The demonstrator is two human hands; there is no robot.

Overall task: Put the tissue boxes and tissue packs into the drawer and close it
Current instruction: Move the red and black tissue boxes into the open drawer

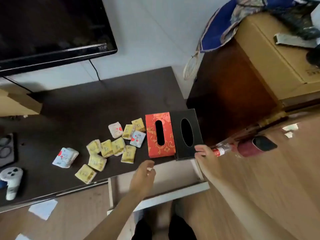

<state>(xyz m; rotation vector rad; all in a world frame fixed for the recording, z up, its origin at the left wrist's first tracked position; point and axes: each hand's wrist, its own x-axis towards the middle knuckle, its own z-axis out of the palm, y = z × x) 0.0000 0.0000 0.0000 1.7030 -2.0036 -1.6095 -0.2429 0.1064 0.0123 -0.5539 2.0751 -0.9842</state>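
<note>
A red tissue box [152, 135] with gold flowers and a black tissue box [176, 132] lie side by side at the right front of the dark cabinet top [97, 104]. Left of them lie several small tissue packs, mostly yellow [106, 148], some white and blue [65, 157]. The white drawer [173, 174] stands pulled out below the boxes, nothing visible inside. My right hand [205, 153] touches the black box's near right corner, thumb on its top. My left hand [143, 175] hovers over the drawer with fingers loosely apart, holding nothing.
A television [52, 28] hangs at the back left. A white game controller [11, 179] lies on the cabinet's left end. A tall wooden cabinet [230, 94] with a cardboard box [277, 54] on top stands to the right. A plastic bottle [230, 146] and dark red cup [256, 146] lie on the floor.
</note>
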